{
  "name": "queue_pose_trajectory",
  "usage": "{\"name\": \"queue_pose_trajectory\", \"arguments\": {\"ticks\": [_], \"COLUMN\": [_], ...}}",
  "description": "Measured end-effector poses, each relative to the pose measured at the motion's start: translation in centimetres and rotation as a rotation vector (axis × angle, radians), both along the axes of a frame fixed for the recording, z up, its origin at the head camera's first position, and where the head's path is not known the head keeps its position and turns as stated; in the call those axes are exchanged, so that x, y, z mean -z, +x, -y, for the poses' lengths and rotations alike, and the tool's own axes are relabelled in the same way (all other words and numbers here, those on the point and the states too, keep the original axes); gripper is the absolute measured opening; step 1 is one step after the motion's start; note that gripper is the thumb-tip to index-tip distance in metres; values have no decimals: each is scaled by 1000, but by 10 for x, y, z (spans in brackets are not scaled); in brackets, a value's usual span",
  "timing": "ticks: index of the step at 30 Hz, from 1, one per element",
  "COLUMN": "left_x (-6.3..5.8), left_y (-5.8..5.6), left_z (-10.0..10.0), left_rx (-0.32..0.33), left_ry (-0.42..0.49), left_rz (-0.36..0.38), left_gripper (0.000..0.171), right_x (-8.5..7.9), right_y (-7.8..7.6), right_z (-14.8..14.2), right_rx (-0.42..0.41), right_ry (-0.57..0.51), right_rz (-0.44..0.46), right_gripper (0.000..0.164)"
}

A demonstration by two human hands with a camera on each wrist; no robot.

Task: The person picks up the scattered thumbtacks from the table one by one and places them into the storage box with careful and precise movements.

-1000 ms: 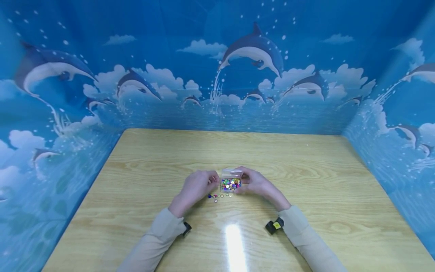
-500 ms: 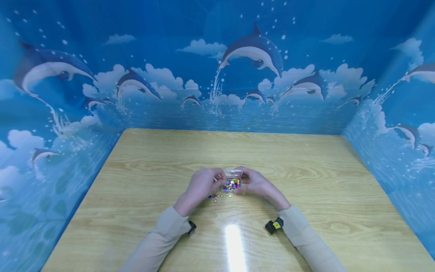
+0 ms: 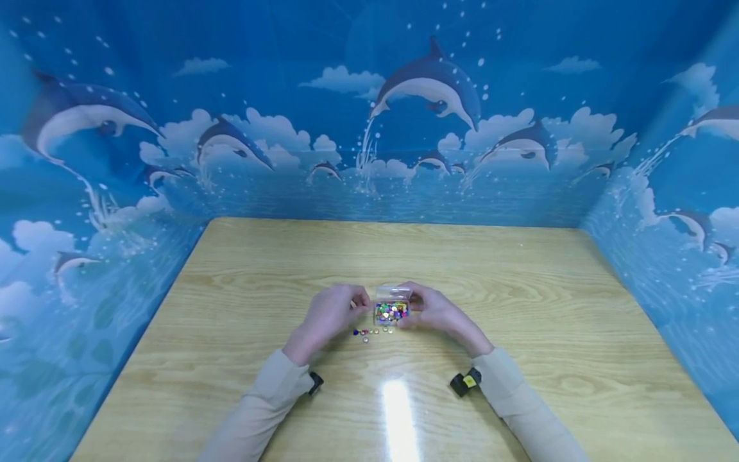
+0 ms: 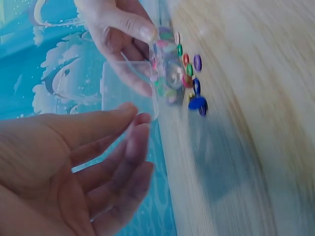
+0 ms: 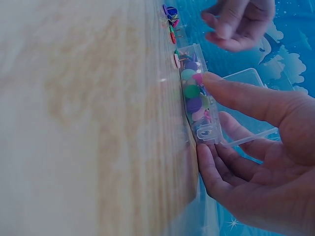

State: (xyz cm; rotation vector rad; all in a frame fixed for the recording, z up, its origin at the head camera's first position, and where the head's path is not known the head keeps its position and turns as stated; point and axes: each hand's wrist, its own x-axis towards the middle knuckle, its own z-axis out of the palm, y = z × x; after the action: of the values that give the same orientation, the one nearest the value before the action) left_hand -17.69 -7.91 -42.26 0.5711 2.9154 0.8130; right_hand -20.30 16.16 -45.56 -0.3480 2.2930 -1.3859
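Observation:
A clear plastic box (image 3: 392,314) full of colourful thumbtacks (image 5: 193,91) sits on the table with its hinged lid (image 4: 127,86) up. My right hand (image 3: 430,309) grips the box at its right end, thumb on the near wall and fingers behind the lid. Just left of the box hovers my left hand (image 3: 337,311), thumb and index fingertips close together and the other fingers loosely bent. No thumbtack shows between those fingertips in the left wrist view. Several loose thumbtacks lie in front of the box, among them a blue one (image 4: 198,102) and a purple one (image 4: 197,62).
The wood-grain table (image 3: 491,269) extends around both hands. A blue dolphin-print curtain (image 3: 369,160) encloses its back and sides. Black wrist cameras, the right one (image 3: 465,382) with a yellow mark, sit below the sleeves. A light reflection shines on the near tabletop.
My left hand moved right over the box's left side half a second ago, then drew back left, off the box. My right hand and the box stayed in place.

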Motion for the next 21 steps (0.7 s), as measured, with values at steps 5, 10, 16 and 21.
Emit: {"name": "queue_pose_trajectory", "arguments": {"ticks": [5, 10, 16, 21], "left_x": [2, 5, 9, 10], "left_y": [4, 6, 7, 6], "left_z": [10, 13, 12, 11], "left_rx": [47, 75, 85, 75], "left_ry": [-60, -82, -119, -145], "left_rz": [76, 147, 139, 101], "left_gripper": [11, 13, 16, 17], "right_x": [-1, -1, 0, 0], "right_y": [0, 0, 1, 0], "right_z": [1, 1, 1, 2], "right_rx": [12, 13, 17, 24], "right_ry": [-1, 1, 3, 9], "right_rz": [13, 12, 14, 16], "right_gripper": [74, 75, 74, 74]}}
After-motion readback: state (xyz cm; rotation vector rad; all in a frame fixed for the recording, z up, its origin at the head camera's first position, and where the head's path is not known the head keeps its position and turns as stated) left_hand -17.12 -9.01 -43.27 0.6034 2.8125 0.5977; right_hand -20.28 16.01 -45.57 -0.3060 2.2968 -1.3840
